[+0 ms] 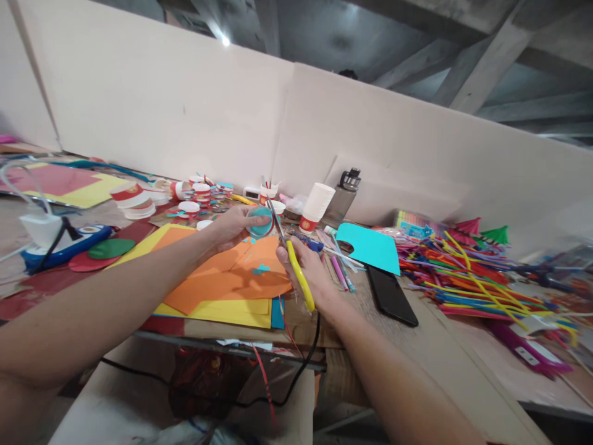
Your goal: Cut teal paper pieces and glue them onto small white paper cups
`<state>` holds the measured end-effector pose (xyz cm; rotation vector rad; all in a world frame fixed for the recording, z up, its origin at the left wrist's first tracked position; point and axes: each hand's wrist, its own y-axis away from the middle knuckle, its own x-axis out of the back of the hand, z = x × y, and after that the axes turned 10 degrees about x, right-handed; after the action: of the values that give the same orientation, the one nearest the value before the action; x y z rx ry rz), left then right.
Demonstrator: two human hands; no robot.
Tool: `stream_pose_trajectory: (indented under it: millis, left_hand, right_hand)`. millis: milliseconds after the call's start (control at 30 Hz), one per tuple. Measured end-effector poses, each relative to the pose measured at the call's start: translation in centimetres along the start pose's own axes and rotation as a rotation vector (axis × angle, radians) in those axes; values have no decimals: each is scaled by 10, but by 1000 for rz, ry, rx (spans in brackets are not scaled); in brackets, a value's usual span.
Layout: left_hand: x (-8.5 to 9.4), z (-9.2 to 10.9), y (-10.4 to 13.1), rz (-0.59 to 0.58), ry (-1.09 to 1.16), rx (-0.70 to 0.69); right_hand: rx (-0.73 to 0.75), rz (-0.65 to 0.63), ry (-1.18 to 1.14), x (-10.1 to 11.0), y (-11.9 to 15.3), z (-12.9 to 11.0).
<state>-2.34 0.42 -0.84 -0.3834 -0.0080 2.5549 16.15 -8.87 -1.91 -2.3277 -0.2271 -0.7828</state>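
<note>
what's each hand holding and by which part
Left hand: a round blue-faced piece, by its edge, a digit over the blue face. Right hand: the yellow-handled scissors, by the handles.

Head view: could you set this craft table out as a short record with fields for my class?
Left hand: holds a round turquoise piece
Right hand: holds yellow-handled scissors
Below hands: orange sheets over yellow sheets
Behind: stacked cups near a grey bottle
Right side: turquoise sheet, black phone
</note>
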Motion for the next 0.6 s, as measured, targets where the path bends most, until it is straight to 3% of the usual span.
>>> stream_pose_trajectory:
  millis: [600]
  left_hand:
    - [6,0,-1,-46,-40,27]
  right_hand:
    - [-27,-5,-27,-1,0,-2]
